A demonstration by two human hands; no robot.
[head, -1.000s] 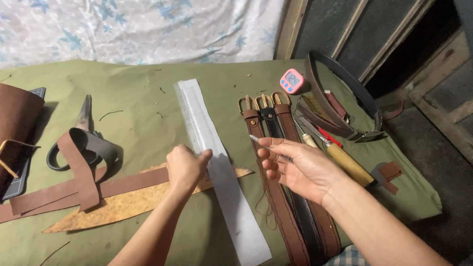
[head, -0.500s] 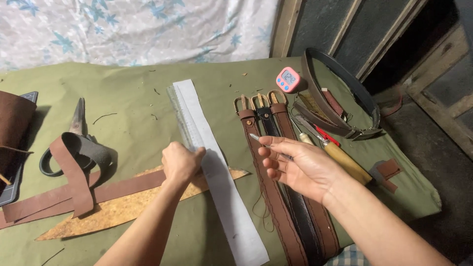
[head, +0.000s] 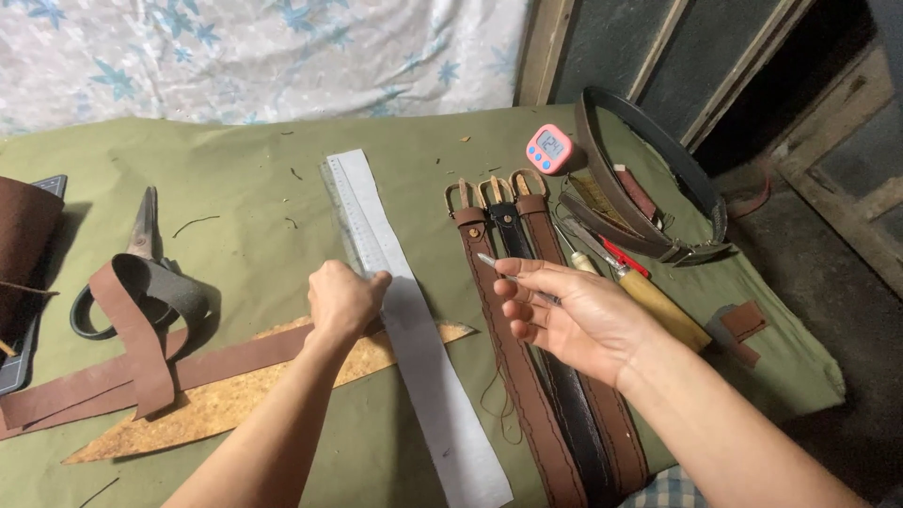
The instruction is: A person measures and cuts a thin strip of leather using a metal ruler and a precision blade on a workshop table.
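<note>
Little had shifted since earlier: my left hand (head: 340,299) stayed pressed, fingers curled, on the clear plastic ruler (head: 346,221) along the long white strip (head: 419,334); my right hand (head: 574,315) kept pinching a slim metal blade (head: 499,264) above the brown leather belts (head: 513,367).

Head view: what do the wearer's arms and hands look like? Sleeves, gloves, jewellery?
Both forearms are bare to the frame edge: no sleeves in view. The left hand and right hand wear no gloves, and no rings, watch or bands show. A bit of blue-and-white checked cloth shows at the bottom edge.
</note>
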